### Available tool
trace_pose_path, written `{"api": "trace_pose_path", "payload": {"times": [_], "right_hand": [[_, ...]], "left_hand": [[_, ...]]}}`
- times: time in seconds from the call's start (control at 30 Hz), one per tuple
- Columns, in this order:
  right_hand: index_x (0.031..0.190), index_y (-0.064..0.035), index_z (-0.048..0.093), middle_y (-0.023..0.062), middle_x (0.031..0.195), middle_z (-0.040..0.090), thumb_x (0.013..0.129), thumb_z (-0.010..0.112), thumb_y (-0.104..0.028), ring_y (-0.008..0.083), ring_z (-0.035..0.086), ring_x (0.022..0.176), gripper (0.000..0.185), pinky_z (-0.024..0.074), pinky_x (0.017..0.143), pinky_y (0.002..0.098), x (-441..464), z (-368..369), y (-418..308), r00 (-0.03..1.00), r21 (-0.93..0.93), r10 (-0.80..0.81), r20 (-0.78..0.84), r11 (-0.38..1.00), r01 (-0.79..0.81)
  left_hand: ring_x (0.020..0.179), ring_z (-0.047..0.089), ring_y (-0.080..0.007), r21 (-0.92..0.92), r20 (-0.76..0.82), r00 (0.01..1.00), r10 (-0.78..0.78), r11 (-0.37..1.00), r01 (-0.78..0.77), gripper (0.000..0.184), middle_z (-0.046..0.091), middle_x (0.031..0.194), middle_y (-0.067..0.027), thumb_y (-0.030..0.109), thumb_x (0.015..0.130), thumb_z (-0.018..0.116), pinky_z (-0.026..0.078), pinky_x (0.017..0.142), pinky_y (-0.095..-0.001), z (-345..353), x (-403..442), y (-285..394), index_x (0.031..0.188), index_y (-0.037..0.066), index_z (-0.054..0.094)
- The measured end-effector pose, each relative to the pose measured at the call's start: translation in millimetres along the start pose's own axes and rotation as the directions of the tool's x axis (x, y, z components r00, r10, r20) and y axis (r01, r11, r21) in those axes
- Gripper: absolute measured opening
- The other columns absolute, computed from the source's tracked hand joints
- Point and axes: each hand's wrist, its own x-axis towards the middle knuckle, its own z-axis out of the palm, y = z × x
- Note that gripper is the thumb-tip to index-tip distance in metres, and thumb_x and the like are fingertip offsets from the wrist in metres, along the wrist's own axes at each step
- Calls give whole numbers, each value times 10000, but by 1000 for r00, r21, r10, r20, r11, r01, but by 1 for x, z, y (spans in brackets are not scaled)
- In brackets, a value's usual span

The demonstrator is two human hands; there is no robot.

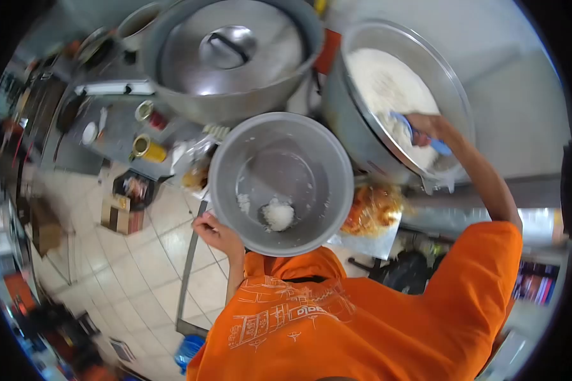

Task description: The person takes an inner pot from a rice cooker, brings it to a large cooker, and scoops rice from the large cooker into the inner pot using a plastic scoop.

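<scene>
My right hand [424, 129] is closed around the handle of a blue scoop [440, 147], reaching into a large metal pot [356, 130] at the right. White rice [394, 79] fills much of that pot, and the scoop's front end is in it. A smaller grey pot [283, 124] is in front of my body with its mouth facing me. Inside it lie a small heap of rice [278, 214] and some scattered grains. Beside its lower left rim is my left hand [217, 233], fingers curled; whether they grip anything is not visible.
A large lidded pot [235, 47] stands behind the grey pot. Jars with red [151, 115] and yellow [149, 148] contents sit on the left counter. A plastic-wrapped orange item [372, 209] lies at the right. A cardboard box [121, 214] is lower left.
</scene>
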Motion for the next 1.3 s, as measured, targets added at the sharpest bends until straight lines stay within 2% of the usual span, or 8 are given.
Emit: {"api": "trace_pose_path", "payload": {"times": [0.23,0.43,0.67,0.77,0.8,0.9,0.97,1.3], "right_hand": [[881,-81,606,-4,549,460,1007,301,-411,52,330,351,467,259,312,197,-99,61,-8,816,261,-437,-378,795,547],[971,-9,507,205,621,581,941,589,-324,427,590,565,327,472,522,452,-39,237,-17,188,-573,-882,-432,429,698],[924,-8,552,191,621,571,975,523,-391,367,614,592,388,464,565,452,-98,173,-53,64,-639,-812,-581,503,582],[884,26,623,187,666,571,1007,394,-464,301,597,662,555,472,695,396,-52,45,-64,-280,-929,-886,-369,353,106],[996,-14,613,243,753,629,1026,371,-350,372,624,642,415,504,619,478,-17,-20,-74,-5,-830,-838,-546,540,139],[934,9,618,225,668,589,1025,310,-418,352,581,545,534,494,565,470,28,-80,-88,44,-763,-809,-587,570,304],[799,8,554,102,601,467,980,302,-588,222,477,518,672,426,509,429,41,-72,-110,488,-528,-529,-695,835,153],[676,-69,424,17,528,297,984,280,-570,143,261,417,605,235,392,332,68,-25,-138,799,-586,-268,-537,801,-125]], "left_hand": [[806,395,-154,52,56,997,59,997,-62,186,399,863,-44,187,1020,426,355,771,-295,1,1,23,902,43,416],[805,388,-162,0,131,982,133,991,-134,55,375,872,-48,50,924,348,359,793,-289,0,1,17,911,46,401],[817,447,-156,112,171,976,138,981,-158,117,449,887,-58,69,984,347,384,785,-281,0,3,17,931,38,447],[888,510,-172,114,155,983,97,987,-115,183,522,947,-83,127,1033,362,409,823,-298,0,2,17,998,15,502],[916,532,-176,146,177,980,97,982,-123,205,547,986,-97,144,1041,369,425,829,-300,-1,3,17,1046,2,517],[943,569,-178,134,194,979,69,986,-96,232,583,1036,-120,149,1041,395,450,834,-294,1,0,24,1122,-21,531],[942,584,-177,94,193,980,45,994,-64,235,594,1047,-130,137,1033,415,458,834,-288,4,2,27,1149,-32,530],[966,616,-187,40,204,978,47,998,-56,236,619,1070,-155,111,1025,435,492,835,-272,5,4,23,1156,-61,530]]}}
